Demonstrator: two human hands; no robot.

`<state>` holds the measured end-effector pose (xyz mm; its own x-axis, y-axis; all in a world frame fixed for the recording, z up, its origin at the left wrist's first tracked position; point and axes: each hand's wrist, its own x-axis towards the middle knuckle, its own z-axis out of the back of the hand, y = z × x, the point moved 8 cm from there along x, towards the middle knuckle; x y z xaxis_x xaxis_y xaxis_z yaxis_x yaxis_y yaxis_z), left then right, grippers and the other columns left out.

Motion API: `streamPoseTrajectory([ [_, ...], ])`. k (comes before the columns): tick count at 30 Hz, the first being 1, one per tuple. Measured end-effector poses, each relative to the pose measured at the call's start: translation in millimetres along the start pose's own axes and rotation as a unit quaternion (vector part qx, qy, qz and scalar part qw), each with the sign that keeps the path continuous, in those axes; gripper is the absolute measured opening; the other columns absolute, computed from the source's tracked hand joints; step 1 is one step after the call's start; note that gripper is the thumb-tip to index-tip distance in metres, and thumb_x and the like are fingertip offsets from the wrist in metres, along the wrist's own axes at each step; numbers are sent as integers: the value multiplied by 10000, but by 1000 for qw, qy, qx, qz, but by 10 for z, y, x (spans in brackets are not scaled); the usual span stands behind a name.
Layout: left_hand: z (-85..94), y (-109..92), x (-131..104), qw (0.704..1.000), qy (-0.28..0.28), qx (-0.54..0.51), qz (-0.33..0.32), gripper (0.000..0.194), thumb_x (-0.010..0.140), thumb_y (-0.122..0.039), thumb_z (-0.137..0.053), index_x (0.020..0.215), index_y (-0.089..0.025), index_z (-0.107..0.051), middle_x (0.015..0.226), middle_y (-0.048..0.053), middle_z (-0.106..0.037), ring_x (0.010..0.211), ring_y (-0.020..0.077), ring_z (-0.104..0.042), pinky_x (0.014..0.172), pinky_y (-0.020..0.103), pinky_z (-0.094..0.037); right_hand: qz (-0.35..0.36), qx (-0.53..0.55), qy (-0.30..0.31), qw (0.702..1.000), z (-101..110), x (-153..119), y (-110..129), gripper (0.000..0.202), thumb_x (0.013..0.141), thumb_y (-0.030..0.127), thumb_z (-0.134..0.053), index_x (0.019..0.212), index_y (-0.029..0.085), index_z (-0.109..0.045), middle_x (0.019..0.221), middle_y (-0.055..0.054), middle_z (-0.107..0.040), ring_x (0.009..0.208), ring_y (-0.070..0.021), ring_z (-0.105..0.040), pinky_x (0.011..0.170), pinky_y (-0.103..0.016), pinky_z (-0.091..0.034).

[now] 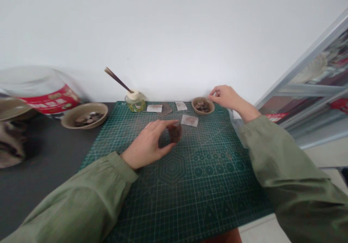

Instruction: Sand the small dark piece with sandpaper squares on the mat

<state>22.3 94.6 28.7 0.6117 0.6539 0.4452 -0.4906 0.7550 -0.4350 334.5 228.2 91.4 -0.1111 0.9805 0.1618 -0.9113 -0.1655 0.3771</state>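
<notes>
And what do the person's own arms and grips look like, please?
The left grip and right grip are bare human hands; no gloves show. Loose, creased, muted-green fabric covers both arms: a long left sleeve with a banded cuff, and a matching right sleeve.

Soft, even light washes over the white wall (168,47), palest toward its middle; from here I can't make out the source. A faint, soft-edged shadow lies on the wall beside the large jar (35,85), which looks stretched and blurred. Fine lines on the green mat (174,206) smear slightly.
</notes>
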Motion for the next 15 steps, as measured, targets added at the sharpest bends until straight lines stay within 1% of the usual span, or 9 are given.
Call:
streamPoseTrajectory([
  [1, -2, 0, 0, 1000, 0, 1, 0, 685, 989, -305, -787, 1614, -269, -509, 1507, 131, -718, 1386, 351, -687, 1198, 559, -530, 6, 24, -3, 1000, 30, -44, 77, 232, 1034, 369, -759, 1089, 153, -824, 965, -140, -786, 923, -289, -715, 854, -449, -541],
  [3, -4, -5, 2, 1000, -1, 4, -2, 706, 977, -281, -788, 1622, -273, -501, 1505, 131, -717, 1378, 356, -688, 1189, 563, -533, 23, 79, 29, 996, -29, -177, 293, 283, 1070, 428, -725, 1134, 168, -818, 987, -140, -806, 877, -268, -725, 785, -421, -552],
  [6, 3, -21, 8, 1000, -2, 9, -6, 701, 975, -246, -780, 1618, -264, -502, 1471, 127, -729, 1344, 350, -695, 1177, 560, -535, 48, 147, 121, 981, -325, -489, 689, 384, 1075, 586, -714, 1136, 223, -822, 946, -104, -827, 707, -216, -693, 622, -379, -523],
  [8, 10, -33, 10, 1000, -2, 12, -9, 698, 975, -222, -776, 1616, -258, -504, 1462, 125, -732, 1334, 348, -692, 1176, 560, -532, 64, 171, 165, 969, -534, -715, 919, 400, 1042, 626, -748, 1088, 235, -820, 936, -84, -833, 648, -190, -673, 587, -365, -504],
  [11, 20, -48, 10, 1000, -1, 14, -11, 725, 960, -196, -786, 1623, -262, -501, 1473, 117, -730, 1336, 354, -690, 1212, 583, -504, 84, 197, 192, 958, -748, -960, 1127, 348, 1004, 586, -798, 1038, 240, -815, 952, -58, -831, 676, -184, -699, 632, -354, -512],
  [13, 27, -56, 9, 1000, -3, 12, -10, 714, 952, -199, -795, 1608, -268, -522, 1466, 110, -733, 1332, 357, -694, 1244, 602, -482, 86, 209, 190, 955, -822, -1039, 1160, 258, 1006, 494, -794, 990, 236, -798, 897, -44, -813, 677, -186, -696, 645, -352, -505],
  [15, 39, -54, 9, 1000, -11, 3, -4, 695, 951, -229, -813, 1592, -274, -547, 1496, 114, -713, 1379, 362, -674, 1258, 601, -483, 78, 217, 175, 957, -866, -1068, 1133, 190, 1011, 413, -764, 939, 238, -774, 839, -35, -788, 676, -194, -687, 647, -353, -495],
])
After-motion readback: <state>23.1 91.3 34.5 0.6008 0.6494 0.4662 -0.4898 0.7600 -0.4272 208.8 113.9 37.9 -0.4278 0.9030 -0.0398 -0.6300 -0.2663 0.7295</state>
